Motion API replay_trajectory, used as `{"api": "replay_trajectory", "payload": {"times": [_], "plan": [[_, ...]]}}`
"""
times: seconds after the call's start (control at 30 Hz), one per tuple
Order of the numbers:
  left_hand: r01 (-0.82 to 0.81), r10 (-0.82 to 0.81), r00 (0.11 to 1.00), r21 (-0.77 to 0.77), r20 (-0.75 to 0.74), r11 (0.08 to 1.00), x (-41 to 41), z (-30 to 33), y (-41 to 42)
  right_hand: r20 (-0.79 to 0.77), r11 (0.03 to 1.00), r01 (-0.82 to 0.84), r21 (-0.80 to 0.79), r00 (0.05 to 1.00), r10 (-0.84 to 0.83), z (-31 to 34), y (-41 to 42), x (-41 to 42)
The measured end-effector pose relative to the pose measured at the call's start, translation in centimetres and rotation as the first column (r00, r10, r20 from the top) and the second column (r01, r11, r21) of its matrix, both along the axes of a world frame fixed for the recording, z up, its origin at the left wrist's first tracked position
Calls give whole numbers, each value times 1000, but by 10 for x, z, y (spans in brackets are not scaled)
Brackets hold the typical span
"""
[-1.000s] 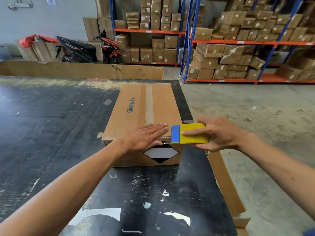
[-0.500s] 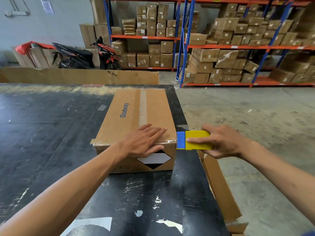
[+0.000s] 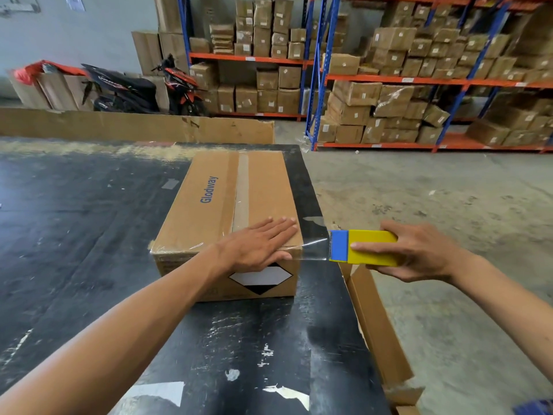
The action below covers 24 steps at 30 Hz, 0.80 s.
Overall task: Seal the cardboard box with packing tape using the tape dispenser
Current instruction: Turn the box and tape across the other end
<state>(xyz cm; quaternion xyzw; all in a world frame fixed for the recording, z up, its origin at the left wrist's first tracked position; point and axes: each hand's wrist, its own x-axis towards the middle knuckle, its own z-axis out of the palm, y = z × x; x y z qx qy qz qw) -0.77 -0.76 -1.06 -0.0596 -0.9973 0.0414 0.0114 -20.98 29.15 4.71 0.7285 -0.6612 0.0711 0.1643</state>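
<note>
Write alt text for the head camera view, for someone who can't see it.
A left hand presses flat on a cardboard box on a black table, while the right hand holds a yellow and blue tape dispenser beyond the box's right edge, clear tape stretched between them.

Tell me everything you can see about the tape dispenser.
The tape dispenser is a flat yellow block with a blue front end, plastic by its look. The right hand grips it level, off the right side of the cardboard box, past the table edge. A clear strip of tape stretches from its blue end to the box's near right corner.
</note>
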Motion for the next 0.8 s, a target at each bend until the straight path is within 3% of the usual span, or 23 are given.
{"api": "replay_trajectory", "payload": {"times": [0.33, 0.43, 0.53, 0.63, 0.8], "plan": [[-77, 77, 996, -7, -48, 997, 2, -1, 7, -92, 996, 92, -11, 991, -92, -40, -47, 32], [-90, 89, 996, -32, -21, 995, 1, -1, 8, -166, 996, 86, -35, 982, -91, -41, -57, 36], [-92, 91, 996, -42, -13, 995, 1, -1, 7, -266, 998, 54, 39, 963, -42, -57, -64, 45], [-92, 90, 995, -52, -42, 994, 1, -2, 7, -235, 989, 99, 108, 969, -72, -73, -68, 52], [-12, -3, 995, -140, -102, 990, 1, 1, 14, -177, 989, 143, 27, 975, -136, -59, -70, 42]]}}
